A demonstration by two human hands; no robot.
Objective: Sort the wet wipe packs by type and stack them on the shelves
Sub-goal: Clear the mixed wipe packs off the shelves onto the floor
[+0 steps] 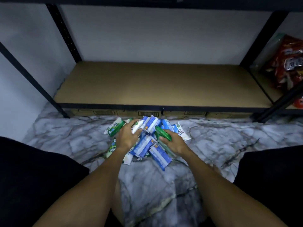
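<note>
Our left hand point(128, 136) curls round a soft white-green plastic pack point(137, 126); at its three o'clock our right hand point(174, 143) grips a green plastic pack point(164, 133). Both look slick and might slip.

The shelf board point(155, 84) lies open from the left upright point(34, 81) to the right upright point(277, 104), with tall room under the upper shelf point(164, 2). Its front rail point(147, 106) makes a low lip behind the pile of wet wipe packs point(157, 154) on the floor point(221, 136), whose top the left hand point(127, 136) and right hand point(174, 142) cover, each gripping one of them. Red snack bags point(288, 63) fill the next bay on the right
</note>
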